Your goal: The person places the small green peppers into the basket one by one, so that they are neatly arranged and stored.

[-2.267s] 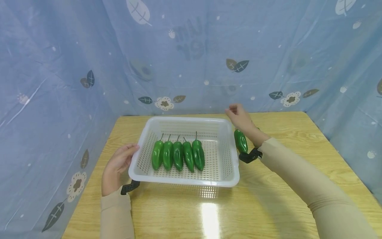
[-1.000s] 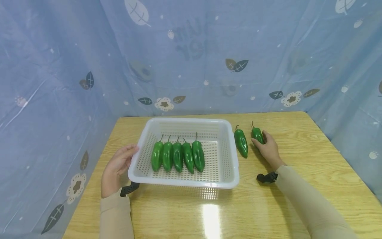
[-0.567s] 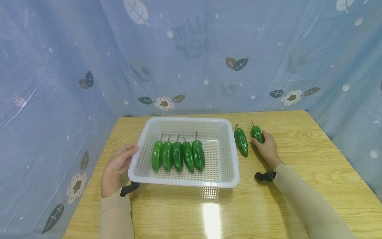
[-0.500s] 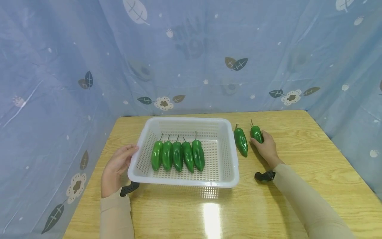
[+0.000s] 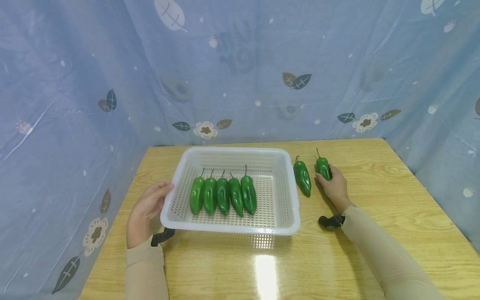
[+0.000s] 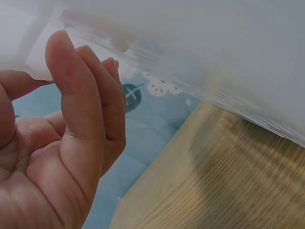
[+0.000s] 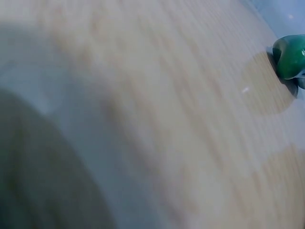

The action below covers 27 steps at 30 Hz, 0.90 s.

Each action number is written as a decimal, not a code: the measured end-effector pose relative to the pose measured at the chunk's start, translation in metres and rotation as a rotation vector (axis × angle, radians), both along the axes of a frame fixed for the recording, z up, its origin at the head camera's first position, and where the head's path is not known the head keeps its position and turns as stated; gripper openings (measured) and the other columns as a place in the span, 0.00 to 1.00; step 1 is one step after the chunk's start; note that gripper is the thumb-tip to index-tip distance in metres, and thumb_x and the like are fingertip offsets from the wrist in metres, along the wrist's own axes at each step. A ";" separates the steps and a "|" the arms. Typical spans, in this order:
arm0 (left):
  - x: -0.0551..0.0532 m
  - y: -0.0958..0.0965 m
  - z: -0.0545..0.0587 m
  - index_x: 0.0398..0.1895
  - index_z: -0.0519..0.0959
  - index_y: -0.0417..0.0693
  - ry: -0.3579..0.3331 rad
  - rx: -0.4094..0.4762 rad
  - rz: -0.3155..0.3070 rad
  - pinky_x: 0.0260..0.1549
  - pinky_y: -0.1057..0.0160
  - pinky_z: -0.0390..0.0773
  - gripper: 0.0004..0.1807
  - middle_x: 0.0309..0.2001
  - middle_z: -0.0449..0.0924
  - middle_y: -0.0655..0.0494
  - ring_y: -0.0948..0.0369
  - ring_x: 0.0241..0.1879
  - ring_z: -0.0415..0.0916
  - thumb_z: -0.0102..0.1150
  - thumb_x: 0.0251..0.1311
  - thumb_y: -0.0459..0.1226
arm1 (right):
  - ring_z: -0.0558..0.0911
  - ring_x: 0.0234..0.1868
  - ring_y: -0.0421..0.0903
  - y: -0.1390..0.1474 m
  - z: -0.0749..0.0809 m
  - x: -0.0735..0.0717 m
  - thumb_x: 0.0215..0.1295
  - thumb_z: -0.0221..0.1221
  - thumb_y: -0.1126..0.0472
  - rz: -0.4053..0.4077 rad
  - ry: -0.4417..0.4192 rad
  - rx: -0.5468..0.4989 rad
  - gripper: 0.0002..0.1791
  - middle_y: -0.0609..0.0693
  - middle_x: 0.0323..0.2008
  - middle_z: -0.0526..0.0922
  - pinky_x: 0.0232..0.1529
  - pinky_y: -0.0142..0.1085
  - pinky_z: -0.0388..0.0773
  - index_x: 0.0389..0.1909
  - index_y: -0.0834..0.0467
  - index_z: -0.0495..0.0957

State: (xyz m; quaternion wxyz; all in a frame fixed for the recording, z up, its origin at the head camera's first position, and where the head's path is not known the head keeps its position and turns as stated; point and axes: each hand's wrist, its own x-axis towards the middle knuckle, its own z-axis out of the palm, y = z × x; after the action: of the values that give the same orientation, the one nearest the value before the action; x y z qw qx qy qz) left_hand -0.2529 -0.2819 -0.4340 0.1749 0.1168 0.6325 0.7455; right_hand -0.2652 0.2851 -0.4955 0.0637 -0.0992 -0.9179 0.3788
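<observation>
A white plastic basket [image 5: 275,227] with perforated walls holds several green chili peppers [image 5: 223,196] side by side, stems toward the far side. My left hand [image 5: 148,204] pinches the basket's left rim between thumb and fingers; the left wrist view shows these fingers [image 6: 78,105] close up against the translucent rim. To the right of the basket, my right hand [image 5: 335,187] grips the lower part of a green chili pepper [image 5: 323,166], whose stem points away. Another pepper [image 5: 302,179] lies between that hand and the basket. In the right wrist view the right hand's fingers are not clear.
The wooden table [image 5: 393,200] extends to the right and in front of the basket. A blue patterned curtain [image 5: 240,83] closes off the back and both sides. A green pepper [image 7: 291,57] shows at the right wrist view's edge; much of that view is blurred.
My right hand has moved from above the basket's far right corner down to the rightmost pepper and now holds it. That pepper has barely shifted. The left hand stays on the rim.
</observation>
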 end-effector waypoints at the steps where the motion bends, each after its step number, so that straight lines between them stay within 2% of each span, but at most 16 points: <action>1: 0.000 0.000 0.000 0.40 0.77 0.43 0.000 0.000 0.001 0.36 0.63 0.84 0.12 0.37 0.85 0.54 0.60 0.38 0.84 0.39 0.72 0.31 | 0.65 0.61 0.68 0.000 0.000 0.000 0.70 0.48 0.44 -0.004 -0.001 -0.004 0.43 0.73 0.65 0.58 0.58 0.60 0.68 0.71 0.71 0.45; 14: 0.000 -0.001 -0.001 0.41 0.76 0.42 -0.008 0.004 0.005 0.36 0.63 0.83 0.13 0.38 0.85 0.54 0.61 0.38 0.84 0.38 0.73 0.30 | 0.62 0.65 0.68 0.003 0.001 -0.001 0.68 0.52 0.43 -0.058 -0.020 -0.099 0.45 0.71 0.68 0.56 0.62 0.60 0.64 0.72 0.65 0.44; 20: -0.001 -0.001 -0.002 0.41 0.75 0.42 -0.019 0.021 0.015 0.36 0.63 0.84 0.12 0.37 0.85 0.54 0.61 0.38 0.84 0.37 0.72 0.29 | 0.64 0.64 0.67 0.002 0.008 0.000 0.68 0.53 0.46 -0.097 -0.019 -0.158 0.43 0.69 0.67 0.59 0.62 0.59 0.66 0.73 0.63 0.45; 27: 0.000 0.000 -0.001 0.42 0.74 0.41 0.001 -0.027 0.021 0.36 0.63 0.83 0.10 0.37 0.84 0.55 0.61 0.38 0.84 0.39 0.73 0.32 | 0.64 0.64 0.65 -0.004 0.020 -0.001 0.67 0.54 0.44 -0.111 -0.009 -0.215 0.44 0.68 0.68 0.59 0.63 0.58 0.65 0.73 0.61 0.44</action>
State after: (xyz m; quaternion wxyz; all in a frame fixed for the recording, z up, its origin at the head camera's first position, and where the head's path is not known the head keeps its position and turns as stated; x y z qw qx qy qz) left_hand -0.2530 -0.2821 -0.4352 0.1683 0.1084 0.6437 0.7386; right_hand -0.2661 0.2814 -0.4758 0.0694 -0.1579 -0.8653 0.4706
